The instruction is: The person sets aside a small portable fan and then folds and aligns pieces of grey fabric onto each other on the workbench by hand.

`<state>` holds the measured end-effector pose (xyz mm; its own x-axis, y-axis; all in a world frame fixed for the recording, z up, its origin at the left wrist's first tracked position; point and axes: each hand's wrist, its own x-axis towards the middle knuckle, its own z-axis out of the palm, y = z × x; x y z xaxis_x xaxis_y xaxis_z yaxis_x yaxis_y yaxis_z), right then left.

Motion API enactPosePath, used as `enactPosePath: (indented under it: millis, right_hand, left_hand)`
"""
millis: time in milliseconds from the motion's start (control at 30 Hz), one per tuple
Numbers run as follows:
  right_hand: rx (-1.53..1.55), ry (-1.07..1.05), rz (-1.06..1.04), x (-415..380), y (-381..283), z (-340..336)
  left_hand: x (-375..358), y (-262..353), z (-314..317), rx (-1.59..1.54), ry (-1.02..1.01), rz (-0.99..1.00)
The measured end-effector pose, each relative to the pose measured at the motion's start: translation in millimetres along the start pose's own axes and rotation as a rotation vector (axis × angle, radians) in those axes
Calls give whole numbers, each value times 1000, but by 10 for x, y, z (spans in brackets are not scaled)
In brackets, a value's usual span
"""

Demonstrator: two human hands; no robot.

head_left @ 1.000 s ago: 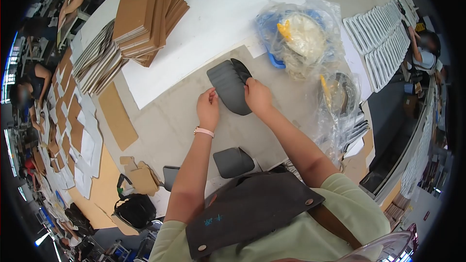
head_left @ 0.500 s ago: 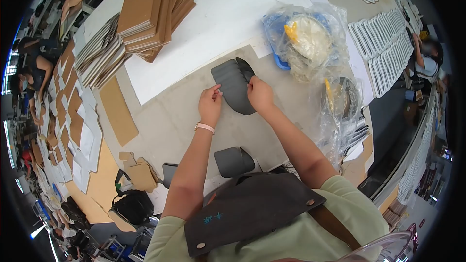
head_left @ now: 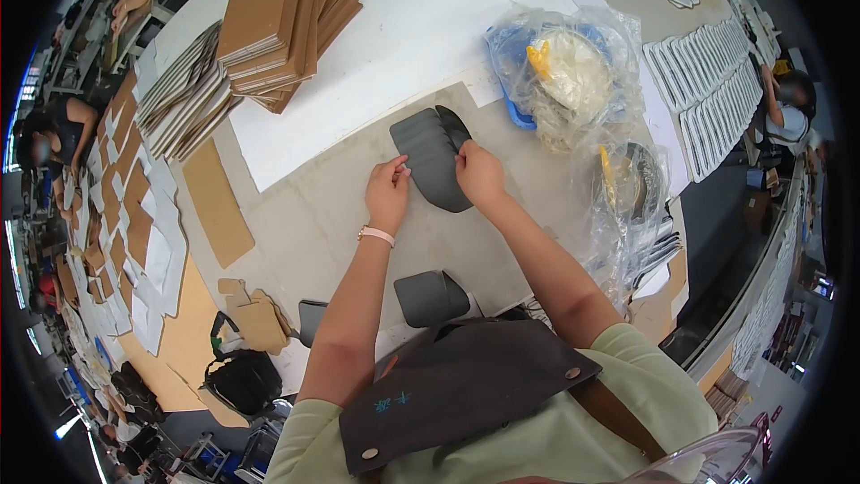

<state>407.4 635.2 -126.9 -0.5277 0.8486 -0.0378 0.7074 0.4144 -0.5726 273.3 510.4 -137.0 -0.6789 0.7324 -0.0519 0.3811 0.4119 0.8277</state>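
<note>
A dark grey, leather-like panel [head_left: 425,159] with a rounded lower end lies on the grey work surface in front of me. Along its upper right runs a darker strip [head_left: 453,126], folded or overlapping there. My right hand [head_left: 480,174] pinches the panel's right edge beside that strip. At the left edge, my left hand [head_left: 388,193] has its fingers drawn together, fingertips gripping the panel's border. Closer to my body rests a second dark grey piece [head_left: 432,298] with a turned corner. Another dark piece [head_left: 312,322] is partly hidden by my left forearm.
Stacked brown boards [head_left: 269,13] stand at the back left. A blue basket [head_left: 509,81] under clear plastic bags [head_left: 573,72] sits at right, near rows of white-edged pieces [head_left: 703,90]. A black bag [head_left: 242,383] lies lower left. Co-workers are at both sides.
Both hands and the panel stay almost exactly where they were. A co-worker at the far left has shifted posture slightly.
</note>
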Motion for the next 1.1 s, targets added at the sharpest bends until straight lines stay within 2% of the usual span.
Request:
enactPosePath:
  millis: [400, 567, 667, 767, 867, 967, 1100]
  right_hand:
    - [66, 37, -23, -74, -24, -73]
    - [121, 52, 75, -158, 64, -193]
    - [154, 115, 63, -148, 174, -221]
    - [180, 181, -8, -107, 193, -239]
    - [195, 192, -60, -73, 204, -227]
    - [161, 175, -64, -43, 222, -197]
    - [121, 109, -30, -13, 214, -209]
  left_hand:
    - [-12, -33, 25, -24, 17, 18]
    - [-19, -12, 30, -17, 42, 25]
    - [-13, 45, 26, -73, 101, -66]
    - [-11, 217, 1, -37, 99, 47]
    - [6, 303, 47, 159, 73, 331]
    - [-11, 322, 119, 266, -39, 413]
    - [-48, 316, 159, 303, -78, 414]
